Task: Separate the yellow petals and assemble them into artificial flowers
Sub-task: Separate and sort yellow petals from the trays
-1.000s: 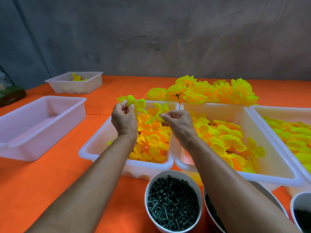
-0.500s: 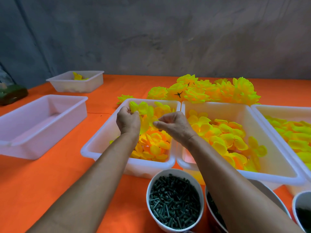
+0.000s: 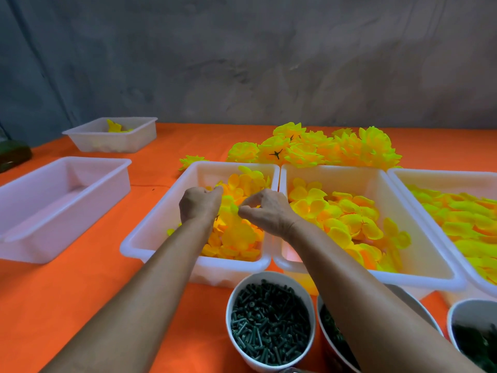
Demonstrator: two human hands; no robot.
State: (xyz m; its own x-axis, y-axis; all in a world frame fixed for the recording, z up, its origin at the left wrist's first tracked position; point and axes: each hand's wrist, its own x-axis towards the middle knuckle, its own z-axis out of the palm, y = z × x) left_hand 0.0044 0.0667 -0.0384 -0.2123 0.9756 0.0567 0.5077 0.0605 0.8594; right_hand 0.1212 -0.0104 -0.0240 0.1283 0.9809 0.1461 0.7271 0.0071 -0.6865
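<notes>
- Left hand (image 3: 200,204): lowered into the nearest white tub (image 3: 150,232), fingers curled and pinching yellow petals (image 3: 236,232) at the top of the heap.
- Right hand (image 3: 265,211): over the same tub, thumb and forefinger pinched on a petal edge just beside the left hand; both grips are closed on petals.
- Nearest white tub: rectangular, smooth translucent plastic with a rolled rim; its right half is heaped with thin, rounded, cupped petals, yellow shading to orange.
- Second tub (image 3: 419,254): touching the first on its right, same make, filled with larger rounded petals (image 3: 341,214) of the same colouring.
- Third tub (image 3: 398,175): at the right edge, only partly in view, holding greener-yellow petals (image 3: 462,219).
- Finished flowers (image 3: 317,149): a pile of ruffled, many-layered yellow blooms on the orange tablecloth (image 3: 67,305), just behind the tubs; one shows a dark star-shaped centre.
- Empty tub (image 3: 61,200): to the left, well apart from the others.
- Small tub (image 3: 113,138): far left rear, with a few yellow pieces inside.
- White cup (image 3: 269,319): round, in front of the tubs, full of dark green pegs (image 3: 269,327) with flat heads.
- Two more cups (image 3: 470,329): to the right, partly hidden by the right forearm, with dark green contents that cannot be made out.
</notes>
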